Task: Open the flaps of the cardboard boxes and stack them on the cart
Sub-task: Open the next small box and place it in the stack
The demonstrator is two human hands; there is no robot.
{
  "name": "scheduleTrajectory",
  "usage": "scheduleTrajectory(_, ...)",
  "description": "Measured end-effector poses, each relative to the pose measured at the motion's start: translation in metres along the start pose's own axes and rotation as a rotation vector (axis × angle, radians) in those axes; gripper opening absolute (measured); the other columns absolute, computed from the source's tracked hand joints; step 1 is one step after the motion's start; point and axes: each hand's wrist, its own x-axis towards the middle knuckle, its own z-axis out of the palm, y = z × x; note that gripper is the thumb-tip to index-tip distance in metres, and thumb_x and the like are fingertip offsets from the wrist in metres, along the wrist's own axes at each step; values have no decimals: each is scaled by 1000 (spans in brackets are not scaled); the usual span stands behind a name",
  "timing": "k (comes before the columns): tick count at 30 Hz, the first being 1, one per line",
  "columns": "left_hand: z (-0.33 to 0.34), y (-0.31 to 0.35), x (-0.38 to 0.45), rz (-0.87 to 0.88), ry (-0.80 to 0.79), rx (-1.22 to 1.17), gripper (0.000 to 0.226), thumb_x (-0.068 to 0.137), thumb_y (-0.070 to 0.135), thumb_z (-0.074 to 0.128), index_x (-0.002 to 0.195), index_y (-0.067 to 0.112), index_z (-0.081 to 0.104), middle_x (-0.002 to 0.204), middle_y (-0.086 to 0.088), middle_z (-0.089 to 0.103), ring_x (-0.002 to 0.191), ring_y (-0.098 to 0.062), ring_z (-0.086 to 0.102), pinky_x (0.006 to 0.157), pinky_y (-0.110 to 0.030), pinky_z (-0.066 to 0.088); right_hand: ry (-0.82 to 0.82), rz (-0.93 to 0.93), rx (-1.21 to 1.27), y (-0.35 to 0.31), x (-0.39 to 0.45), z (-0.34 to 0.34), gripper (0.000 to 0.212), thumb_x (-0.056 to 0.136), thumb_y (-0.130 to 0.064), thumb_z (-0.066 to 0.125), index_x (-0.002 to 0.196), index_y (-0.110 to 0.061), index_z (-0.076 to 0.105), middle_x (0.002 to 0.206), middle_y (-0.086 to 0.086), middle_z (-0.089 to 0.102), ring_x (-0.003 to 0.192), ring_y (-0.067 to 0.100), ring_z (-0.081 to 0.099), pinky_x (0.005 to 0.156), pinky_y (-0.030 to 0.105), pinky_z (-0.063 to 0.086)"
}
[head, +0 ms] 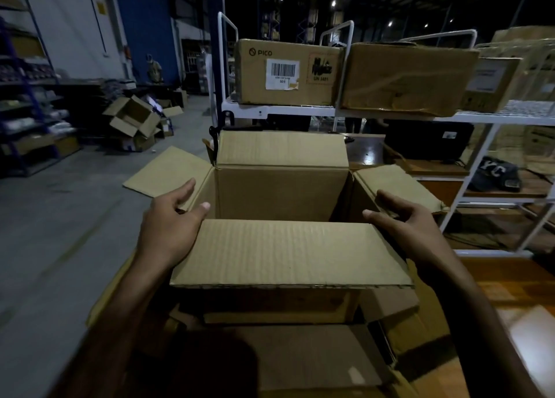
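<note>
An open cardboard box [282, 193] stands right in front of me with all its flaps spread: the near flap [288, 253] lies toward me and the far flap [282, 148] stands up. My left hand [171, 229] rests with spread fingers on the left side flap, thumb over the opening. My right hand [411, 226] lies the same way on the right side flap [399, 184]. Neither hand closes around anything. The box sits on top of another open box [300, 361], which is mostly in shadow.
White wire carts [279, 109] behind the box carry a closed PICO-labelled box [288, 73] and a second closed box [405, 79]. A heap of opened boxes [132, 121] lies on the concrete floor at the left, by blue shelving. A shiny wooden surface [510, 307] is at the right.
</note>
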Motion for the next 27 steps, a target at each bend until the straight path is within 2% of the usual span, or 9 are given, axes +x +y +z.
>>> scheduleTrajectory(2, 2, -5, -1, -7, -6, 27, 57, 96, 26, 72, 150, 24, 55, 153, 5, 54, 138, -16, 53, 113, -38, 42, -10, 9, -2, 3, -1, 0, 73, 89, -38, 77, 154, -32, 46, 158, -5, 47, 139, 16, 46, 106, 44, 46)
scheduleTrajectory(5, 10, -17, -2, -30, -38, 72, 59, 95, 27, 73, 151, 22, 55, 153, 2, 54, 139, -20, 52, 113, -38, 42, -42, 41, -5, 14, 1, 6, 73, 89, -36, 78, 154, -32, 46, 159, -5, 46, 139, 14, 45, 103, 37, 45)
scheduleTrajectory(10, 27, -43, -8, -94, -107, 103, 61, 96, 25, 73, 152, 21, 52, 154, -1, 53, 140, -24, 52, 110, -37, 42, -70, 127, 1, 39, -1, 23, 73, 89, -30, 79, 154, -28, 47, 159, -4, 46, 143, 19, 45, 113, 48, 43)
scheduleTrajectory(14, 35, -70, -16, -145, -161, 93, 60, 94, 19, 74, 151, 19, 55, 152, 0, 55, 140, -22, 52, 109, -35, 42, -97, 172, 4, 68, -12, 37, 74, 86, -31, 82, 153, -28, 50, 158, -4, 48, 142, 17, 46, 109, 42, 45)
scheduleTrajectory(18, 35, -103, -29, -197, -270, 104, 62, 93, 23, 76, 151, 25, 54, 150, 6, 57, 135, -18, 56, 110, -41, 48, -122, 207, -18, 93, -26, 48, 71, 91, -22, 78, 155, -26, 47, 156, -7, 48, 143, 20, 46, 109, 41, 45)
scheduleTrajectory(23, 46, -128, -47, -294, -470, 82, 67, 96, 16, 73, 157, 17, 45, 157, 2, 49, 145, -22, 46, 119, -45, 39, -188, 267, -21, 119, -37, 58, 72, 93, -12, 74, 157, -21, 42, 161, -2, 42, 149, 20, 38, 113, 38, 39)
scheduleTrajectory(27, 49, -148, -61, -310, -479, 113, 67, 94, 17, 76, 155, 19, 48, 155, 2, 52, 143, -24, 48, 115, -45, 43, -195, 355, -5, 140, -51, 59, 70, 94, -9, 72, 156, -22, 43, 161, -1, 43, 147, 22, 42, 112, 41, 43)
